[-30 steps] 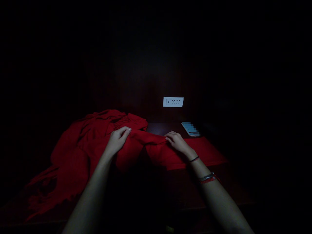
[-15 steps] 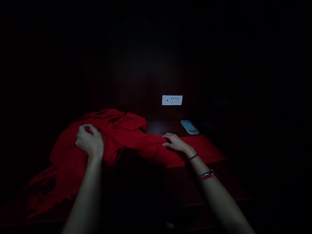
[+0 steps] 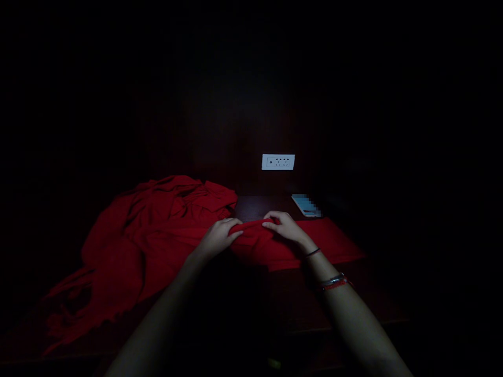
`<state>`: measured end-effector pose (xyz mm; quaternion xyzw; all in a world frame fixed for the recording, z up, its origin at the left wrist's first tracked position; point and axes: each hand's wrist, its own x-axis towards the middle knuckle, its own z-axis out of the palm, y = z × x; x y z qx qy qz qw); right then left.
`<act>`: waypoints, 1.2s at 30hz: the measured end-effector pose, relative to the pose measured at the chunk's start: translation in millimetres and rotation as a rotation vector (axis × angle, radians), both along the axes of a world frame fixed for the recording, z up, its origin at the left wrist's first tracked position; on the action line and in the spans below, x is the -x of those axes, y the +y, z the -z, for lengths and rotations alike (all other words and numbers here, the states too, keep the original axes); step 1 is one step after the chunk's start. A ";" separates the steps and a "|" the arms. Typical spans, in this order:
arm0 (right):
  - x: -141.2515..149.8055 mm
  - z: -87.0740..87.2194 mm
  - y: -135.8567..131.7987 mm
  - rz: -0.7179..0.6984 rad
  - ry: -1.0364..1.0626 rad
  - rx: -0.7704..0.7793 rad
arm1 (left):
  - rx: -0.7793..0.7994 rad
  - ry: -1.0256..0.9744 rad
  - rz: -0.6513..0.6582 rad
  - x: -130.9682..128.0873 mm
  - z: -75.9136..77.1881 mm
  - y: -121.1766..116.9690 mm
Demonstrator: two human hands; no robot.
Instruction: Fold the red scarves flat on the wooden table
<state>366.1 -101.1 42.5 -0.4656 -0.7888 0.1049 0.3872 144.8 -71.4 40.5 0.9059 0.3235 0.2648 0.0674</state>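
Note:
A red fringed scarf [image 3: 157,230] lies across a dark wooden surface. Its left part is a loose, wrinkled heap with tassels hanging toward the front left; its right part lies flat in a folded strip. My left hand [image 3: 219,236] grips the scarf's far edge near the middle, thumb apart on the near side. Close beside it, my right hand [image 3: 285,226] pinches the same edge between thumb and fingers. A short raised fold of cloth runs between the two hands. Bracelets circle my right wrist and forearm.
A phone [image 3: 306,206] with a blurred screen lies behind the strip's right part. On the dark back wall sits a white socket plate [image 3: 278,162]. The surface's front edge [image 3: 310,331] runs below my arms. Deep shadow hides both sides.
My left hand let go of the scarf's middle, swept left over the heap, then came back right to grip the edge near my right hand. The right hand stayed nearly in place.

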 end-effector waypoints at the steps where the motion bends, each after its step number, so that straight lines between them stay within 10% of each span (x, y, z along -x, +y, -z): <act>1: -0.5 -0.1 0.4 0.003 0.006 -0.012 | 0.017 -0.051 -0.003 1.7 -2.8 0.3; 36: 17.3 -6.2 -5.9 0.008 -0.242 -0.218 | -0.011 0.007 0.008 17.9 -18.4 -0.4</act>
